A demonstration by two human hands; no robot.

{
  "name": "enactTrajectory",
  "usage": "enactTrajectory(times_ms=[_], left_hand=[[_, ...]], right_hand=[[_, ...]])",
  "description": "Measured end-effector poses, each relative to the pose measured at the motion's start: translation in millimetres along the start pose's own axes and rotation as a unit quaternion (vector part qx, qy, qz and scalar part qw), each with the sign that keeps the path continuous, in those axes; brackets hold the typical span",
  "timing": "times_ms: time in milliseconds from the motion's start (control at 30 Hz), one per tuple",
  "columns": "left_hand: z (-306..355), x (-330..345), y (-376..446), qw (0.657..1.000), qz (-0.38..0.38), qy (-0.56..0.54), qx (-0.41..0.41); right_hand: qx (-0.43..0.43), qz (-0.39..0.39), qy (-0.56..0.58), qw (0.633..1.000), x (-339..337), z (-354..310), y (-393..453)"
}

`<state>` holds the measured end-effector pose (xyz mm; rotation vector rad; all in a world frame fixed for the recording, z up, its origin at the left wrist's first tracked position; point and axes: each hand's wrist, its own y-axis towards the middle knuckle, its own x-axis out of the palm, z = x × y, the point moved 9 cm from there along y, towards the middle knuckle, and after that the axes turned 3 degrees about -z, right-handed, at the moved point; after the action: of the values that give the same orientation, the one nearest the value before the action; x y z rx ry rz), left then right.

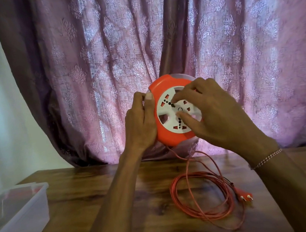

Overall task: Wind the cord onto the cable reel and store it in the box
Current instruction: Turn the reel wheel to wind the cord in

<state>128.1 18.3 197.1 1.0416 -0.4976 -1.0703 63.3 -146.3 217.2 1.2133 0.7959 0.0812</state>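
A patterned mauve curtain (160,56) fills the background, and the wooden table (102,210) below it carries the loose work. At the table's left edge sits a clear plastic storage box (19,217), open-topped and within reach, presumably so the finished reel can drop straight in; what lies inside it is too blurred to tell.

The orange cable reel (172,132) is held up off the table in front of the curtain, its white socket face (176,110) turned toward the person, which leaves room for the cord to feed in from below. The left hand (141,125) is clamped on the reel's left rim, thumb over the front edge, steadying the casing. The right hand (212,114) rests on the socket face with fingertips (180,114) pressed into it, seemingly to spin the inner wheel against the fixed housing.

Most of the orange cord (203,196) lies in loose loops on the table below, one strand rising to the reel's underside. Winding looks barely begun. The two-pin plug (244,195) rests at the coil's right edge.
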Motion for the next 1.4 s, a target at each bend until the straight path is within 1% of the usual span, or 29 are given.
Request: enactTrajectory(times_ms=[67, 167, 233, 300, 400, 633, 700, 800, 833, 867, 1000, 1167, 1400], left_hand=[[-0.2, -0.9, 0.2, 1.0, 0.0, -0.004, 0.0], [1.4, 0.7, -1.1, 1.0, -0.004, -0.002, 0.003], [-0.2, 1.0, -0.9, 1.0, -0.004, 0.001, 0.0], [-1.5, 0.1, -0.3, 1.0, 0.001, -0.001, -0.003], [1.1, -0.9, 0.3, 1.0, 0.004, -0.005, -0.001], [1.9, -3.0, 0.5, 1.0, 0.005, -0.015, -0.006], [5.1, -3.7, 0.0, 1.0, 0.008, -0.013, -0.001], [8.4, -2.1, 0.1, 1.0, 0.003, -0.016, 0.0], [9.1, -0.7, -0.3, 1.0, -0.001, -0.016, 0.001], [9.9, 0.5, -0.6, 1.0, -0.002, -0.012, 0.005], [7.3, 1.9, -0.6, 1.0, -0.005, -0.006, 0.005], [5.6, -1.0, 0.4, 1.0, 0.0, -0.013, 0.003], [5.5, -1.9, -0.8, 1.0, 0.002, -0.009, 0.0]], right_hand=[[-0.01, -0.045, -0.001, 0.999, 7.5, -2.5, -0.7], [-0.003, -0.11, -0.008, 0.994, 16.9, -8.8, -1.9], [0.01, -0.141, -0.025, 0.99, 19.4, -11.6, -1.9], [0.014, -0.155, -0.038, 0.987, 19.9, -12.1, -1.5], [0.004, -0.12, -0.043, 0.992, 15.5, -13.3, -0.2], [0.006, -0.039, -0.121, 0.992, 8.4, -16.8, -3.3], [0.043, -0.02, -0.117, 0.992, 6.6, -12.7, -3.9], [0.134, 0.074, -0.051, 0.987, -7.1, 6.1, -6.7], [0.15, 0.096, -0.044, 0.983, -10.2, 11.2, -8.0], [0.156, 0.103, -0.042, 0.982, -11.6, 13.5, -8.0], [0.12, 0.089, -0.045, 0.988, -16.0, 7.1, -4.9], [0.048, 0.069, -0.041, 0.996, -17.5, -1.7, -1.8], [0.027, -0.067, -0.038, 0.997, 4.9, -10.1, -1.5]])
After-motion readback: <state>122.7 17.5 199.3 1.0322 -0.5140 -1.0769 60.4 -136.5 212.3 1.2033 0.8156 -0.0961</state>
